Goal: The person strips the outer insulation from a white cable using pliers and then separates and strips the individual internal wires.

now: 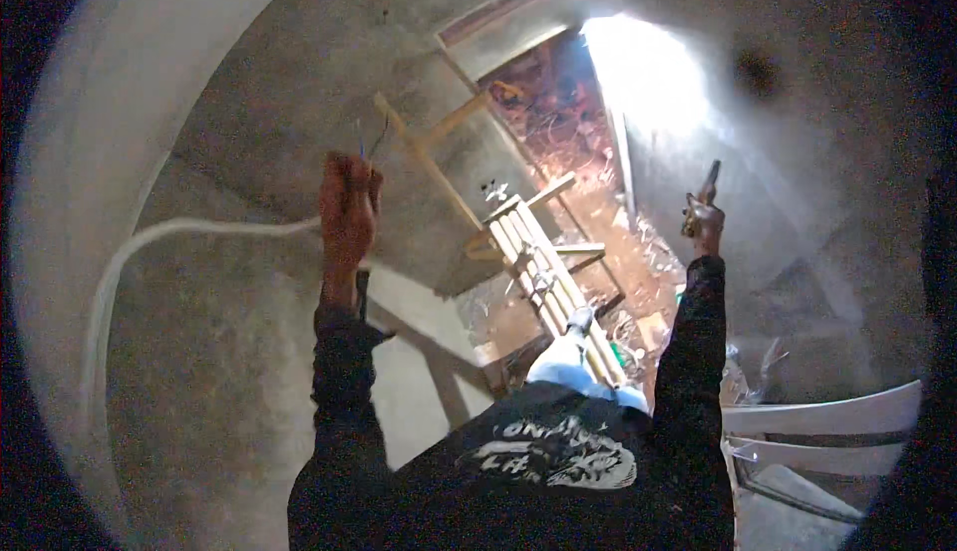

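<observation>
My left hand [349,217] is raised with its fingers closed, in front of the grey wall. Thin wires [381,138], one dark and one bluish, stick out past its fingertips. A pale band like a tube or cable [224,224] curves in from the left and meets the wrist side of this hand. My right hand [704,218] is held out apart on the right, wrapped round a slim dark hand tool [712,180] that points up. Its exact kind is too small to make out.
I am standing on a narrow platform of wooden poles [548,277] high above a littered brown floor [633,262]. A timber frame [429,157] leans by the wall. Bright light [648,73] comes through an opening at the back right. Curved pale boards [822,412] lie at the lower right.
</observation>
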### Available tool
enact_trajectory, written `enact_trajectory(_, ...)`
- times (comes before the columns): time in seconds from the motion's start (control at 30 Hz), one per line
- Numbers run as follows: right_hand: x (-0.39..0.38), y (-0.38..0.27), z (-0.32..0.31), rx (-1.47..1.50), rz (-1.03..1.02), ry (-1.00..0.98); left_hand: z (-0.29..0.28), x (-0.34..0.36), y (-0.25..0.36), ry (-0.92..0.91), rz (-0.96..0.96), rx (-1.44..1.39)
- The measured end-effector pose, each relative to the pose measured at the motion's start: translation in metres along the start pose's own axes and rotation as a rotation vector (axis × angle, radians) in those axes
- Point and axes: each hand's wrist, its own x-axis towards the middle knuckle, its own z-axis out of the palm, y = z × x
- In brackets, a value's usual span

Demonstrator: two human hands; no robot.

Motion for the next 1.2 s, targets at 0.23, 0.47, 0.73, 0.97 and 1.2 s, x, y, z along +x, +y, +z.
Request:
enact_trajectory(0.23, -0.156, 0.106, -0.068, 0.165, 0.408, 0.09, 0.028, 0.02, 0.02, -0.148, 0.105, -0.455)
enact_trajectory(0.47, -0.145, 0.054, -0.011, -0.826, -0.087, -0.349, 0.069, 0.003, 0.023, -0.126, 0.026, -0.397)
enact_trajectory(0.73, -0.167, -0.186, 0.21, -0.579, -0.375, -0.644, 0.075, -0.013, 0.034, -0.236, -0.04, -0.5)
enact_trajectory(0.97, -0.174, -0.227, 0.235, -0.626, -0.297, -0.776, 0.068, -0.023, 0.032, -0.259, 0.019, -0.411)
enact_trajectory(1.2, -0.166, -0.216, 0.238, -0.639, -0.31, -0.771, 0.073, -0.022, 0.033, -0.236, 0.134, -0.368)
